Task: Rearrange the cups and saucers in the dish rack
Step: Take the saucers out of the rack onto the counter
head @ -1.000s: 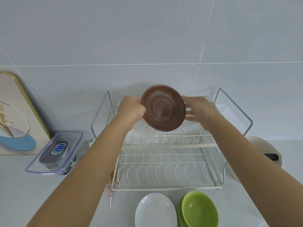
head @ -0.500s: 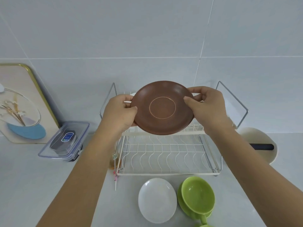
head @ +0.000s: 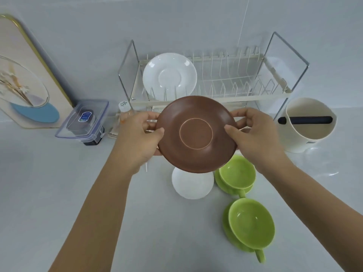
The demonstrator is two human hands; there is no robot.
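Observation:
I hold a brown saucer (head: 196, 134) by its rim, underside toward me, in front of the wire dish rack (head: 245, 95). My left hand (head: 139, 134) grips its left edge and my right hand (head: 253, 134) its right edge. A white saucer (head: 169, 75) stands upright in the left slots of the rack's upper tier. On the counter below lie a white saucer (head: 193, 186) and two green cups on green saucers, one nearer the rack (head: 236, 174) and one closer to me (head: 250, 225). The brown saucer hides much of the rack's lower tier.
A cream utensil holder (head: 306, 124) with a black handle across it stands right of the rack. A clear lidded container (head: 84, 119) and a small bottle (head: 124, 110) sit to the left. A gold-edged board (head: 25, 75) leans on the tiled wall.
Both hands have drawn the brown saucer away from the rack, toward me and lower. The view tilted down, so the white saucer in the rack and a second green cup now show.

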